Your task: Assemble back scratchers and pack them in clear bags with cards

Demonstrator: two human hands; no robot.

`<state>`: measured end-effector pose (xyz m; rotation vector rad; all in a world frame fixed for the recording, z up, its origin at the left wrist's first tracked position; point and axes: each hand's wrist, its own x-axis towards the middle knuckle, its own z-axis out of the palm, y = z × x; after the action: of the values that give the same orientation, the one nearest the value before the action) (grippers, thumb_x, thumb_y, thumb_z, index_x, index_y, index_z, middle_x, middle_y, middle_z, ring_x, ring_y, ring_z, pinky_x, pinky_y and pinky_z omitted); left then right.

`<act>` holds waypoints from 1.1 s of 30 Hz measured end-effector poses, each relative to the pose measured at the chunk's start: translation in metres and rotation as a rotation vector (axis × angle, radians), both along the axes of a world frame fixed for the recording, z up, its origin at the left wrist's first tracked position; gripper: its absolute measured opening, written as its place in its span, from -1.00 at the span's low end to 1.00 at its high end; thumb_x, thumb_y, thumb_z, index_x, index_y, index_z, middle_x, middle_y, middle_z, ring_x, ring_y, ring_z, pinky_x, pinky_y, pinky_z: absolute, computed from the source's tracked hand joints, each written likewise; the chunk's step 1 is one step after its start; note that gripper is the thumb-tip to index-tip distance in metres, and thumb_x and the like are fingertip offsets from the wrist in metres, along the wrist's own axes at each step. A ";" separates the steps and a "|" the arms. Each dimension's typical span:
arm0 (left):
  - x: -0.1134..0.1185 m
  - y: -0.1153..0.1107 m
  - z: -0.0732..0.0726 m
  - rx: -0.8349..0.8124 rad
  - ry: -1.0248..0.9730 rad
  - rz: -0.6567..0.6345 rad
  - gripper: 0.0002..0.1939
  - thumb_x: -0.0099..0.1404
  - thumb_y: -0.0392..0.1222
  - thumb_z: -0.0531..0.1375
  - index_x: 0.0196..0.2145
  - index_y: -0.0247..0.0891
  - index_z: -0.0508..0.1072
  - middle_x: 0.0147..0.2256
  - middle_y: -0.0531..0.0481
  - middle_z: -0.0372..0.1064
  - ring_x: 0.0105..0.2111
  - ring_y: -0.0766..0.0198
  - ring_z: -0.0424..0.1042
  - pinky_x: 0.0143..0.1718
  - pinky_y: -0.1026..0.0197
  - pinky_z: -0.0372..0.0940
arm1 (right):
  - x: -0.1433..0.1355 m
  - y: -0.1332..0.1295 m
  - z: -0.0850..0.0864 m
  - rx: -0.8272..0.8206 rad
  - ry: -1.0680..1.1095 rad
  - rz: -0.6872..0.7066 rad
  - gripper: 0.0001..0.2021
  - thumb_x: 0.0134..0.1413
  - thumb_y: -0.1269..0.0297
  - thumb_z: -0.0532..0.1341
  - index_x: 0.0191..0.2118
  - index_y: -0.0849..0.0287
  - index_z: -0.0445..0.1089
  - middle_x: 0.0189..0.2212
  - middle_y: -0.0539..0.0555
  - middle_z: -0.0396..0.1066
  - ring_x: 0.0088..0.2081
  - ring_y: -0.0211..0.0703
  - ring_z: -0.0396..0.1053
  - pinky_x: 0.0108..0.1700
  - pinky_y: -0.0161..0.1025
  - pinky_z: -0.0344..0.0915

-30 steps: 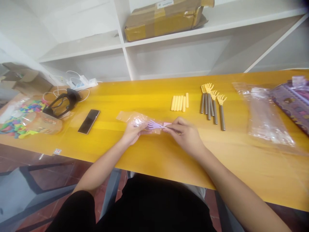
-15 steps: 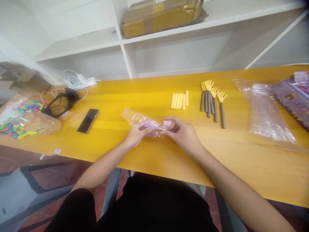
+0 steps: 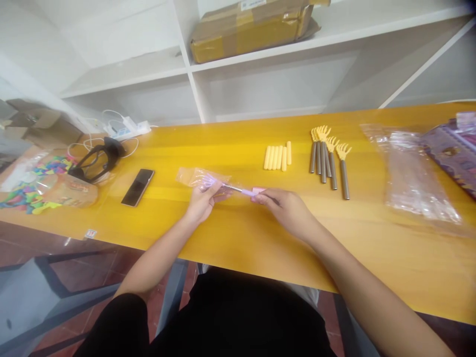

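Note:
Between my hands stretches a purple back scratcher (image 3: pixel 246 192) with a silver shaft. My left hand (image 3: pixel 203 202) is closed on its claw end, together with a clear plastic bag (image 3: pixel 188 176) that covers the claw and trails to the left. My right hand (image 3: pixel 284 206) grips the handle end, with a small pink label (image 3: pixel 256 191) by the fingertips. Several yellow grip sleeves (image 3: pixel 274 157) lie in a row beyond my right hand. To their right lie several back scratchers (image 3: pixel 333 163) with yellow claws and dark grey shafts.
Clear plastic bags (image 3: pixel 418 178) and a purple patterned box (image 3: pixel 451 148) lie at the right. A phone (image 3: pixel 137 187), black strapped goggles (image 3: pixel 97 161), a power strip (image 3: pixel 130 129) and colourful balloons (image 3: pixel 22 196) are at the left. A shelf with a taped carton (image 3: pixel 253 29) stands behind.
My left hand has moved left with the claw end and the bag. The scratcher's silver shaft and purple handle now show between my hands.

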<state>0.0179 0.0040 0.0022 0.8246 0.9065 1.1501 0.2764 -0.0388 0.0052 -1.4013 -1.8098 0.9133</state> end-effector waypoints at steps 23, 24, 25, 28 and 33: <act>0.003 -0.001 -0.004 -0.031 0.029 -0.083 -0.54 0.12 0.10 0.59 -0.24 -0.35 0.71 -0.18 -0.18 0.70 -0.24 0.12 0.71 -0.11 0.12 0.62 | -0.003 -0.001 0.000 -0.153 0.445 -0.011 -0.51 0.18 -0.25 0.40 -0.15 0.14 0.52 -0.28 0.13 0.61 -0.24 -0.08 0.57 -0.12 -0.11 0.52; 0.004 -0.002 -0.005 -0.033 0.034 -0.098 -0.53 0.11 0.11 0.59 -0.22 -0.35 0.71 -0.18 -0.19 0.70 -0.24 0.11 0.71 -0.12 0.12 0.61 | -0.004 -0.002 -0.001 -0.138 0.434 -0.021 -0.51 0.17 -0.25 0.40 -0.16 0.13 0.51 -0.27 0.12 0.61 -0.23 -0.08 0.57 -0.12 -0.11 0.53; 0.005 -0.003 -0.006 -0.034 0.038 -0.116 -0.53 0.12 0.10 0.59 -0.21 -0.35 0.71 -0.19 -0.20 0.70 -0.24 0.10 0.71 -0.14 0.12 0.61 | -0.006 -0.002 -0.002 -0.117 0.420 -0.037 -0.52 0.18 -0.25 0.40 -0.17 0.12 0.50 -0.26 0.12 0.61 -0.22 -0.07 0.57 -0.13 -0.12 0.52; 0.009 -0.007 -0.008 -0.036 0.042 -0.181 -0.54 0.15 0.10 0.58 -0.20 -0.36 0.71 -0.21 -0.22 0.70 -0.23 0.06 0.71 -0.18 0.12 0.61 | -0.009 -0.003 -0.004 -0.043 0.367 -0.078 -0.54 0.21 -0.25 0.38 -0.18 0.10 0.46 -0.24 0.11 0.59 -0.24 -0.09 0.54 -0.19 -0.14 0.50; 0.017 -0.015 -0.010 -0.052 0.078 -0.278 -0.51 0.14 0.14 0.57 -0.24 -0.37 0.72 -0.21 -0.27 0.71 -0.26 0.06 0.71 -0.15 0.07 0.62 | -0.016 -0.005 -0.007 0.037 0.279 -0.063 -0.61 0.26 -0.15 0.36 -0.16 0.10 0.43 -0.25 0.10 0.54 -0.29 -0.14 0.49 -0.24 -0.17 0.47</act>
<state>0.0349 -0.0107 -0.0082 0.9256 0.8514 0.8542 0.2608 -0.0442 -0.0020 -1.2328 -1.5580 0.9848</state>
